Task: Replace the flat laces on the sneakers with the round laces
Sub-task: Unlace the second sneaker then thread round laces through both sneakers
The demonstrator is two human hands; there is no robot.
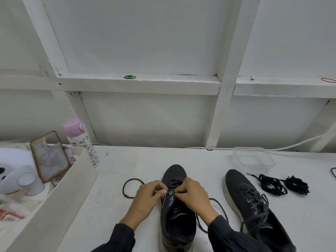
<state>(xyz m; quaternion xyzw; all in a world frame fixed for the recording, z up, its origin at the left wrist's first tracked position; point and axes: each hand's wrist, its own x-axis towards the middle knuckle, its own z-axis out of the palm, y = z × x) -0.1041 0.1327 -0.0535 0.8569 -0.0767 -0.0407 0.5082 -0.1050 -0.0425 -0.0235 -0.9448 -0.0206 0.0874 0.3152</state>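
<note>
A dark grey sneaker (174, 224) stands toe-away in front of me on the white table. My left hand (147, 199) pinches the lace at its left eyelets, and my right hand (192, 195) pinches the lace on the right side of the tongue. One lace end (130, 186) loops out to the left, another (218, 210) trails to the right. A second dark sneaker (254, 208) with its laces loosely threaded lies to the right. Two bundles of black laces (283, 184) lie beyond it.
A clear plastic container (254, 159) sits at the back right. On the left, a white box wall (60, 197) borders a phone case (49, 157), a pink-lidded bottle (80, 140) and a white plush toy (16, 177). A white cable (291, 146) runs along the wall.
</note>
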